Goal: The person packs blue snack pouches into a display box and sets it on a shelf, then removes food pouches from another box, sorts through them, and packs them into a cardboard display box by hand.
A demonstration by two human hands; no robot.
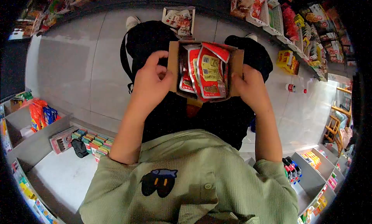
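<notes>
A small open-topped brown cardboard box (173, 63) was held above the person's lap, between the knees, its left and right sides standing up as stiff walls. Inside it, shiny red foil packets (211, 69) with pale yellow label panels stood packed together at a slant, their upper parts showing and one red corner lying across the back right. The left hand (154, 78) grasped the box at its left wall, thumb and fingers bent around the edge, while the right hand (249, 86) gripped the opposite wall, its thumb at the inner face and the other fingers mostly hidden. Below the box lay the person's black trousers (166, 117), and nearer the camera spread a light green ribbed shirt (174, 154) with a dark patch (158, 183) on the front. Beyond the box, on the glossy grey tiled floor (68, 65), sat a shallow open carton (193, 22) of red-and-white packets, near a white shoe (132, 22). To the right, a yellow-and-red box (287, 62) and a clear bottle with a red cap (297, 88) were on the floor, close to white plastic baskets (276, 20) of packaged goods. At the far left, orange plastic packs (37, 112) filled part of a grey shelf compartment (17, 125).
</notes>
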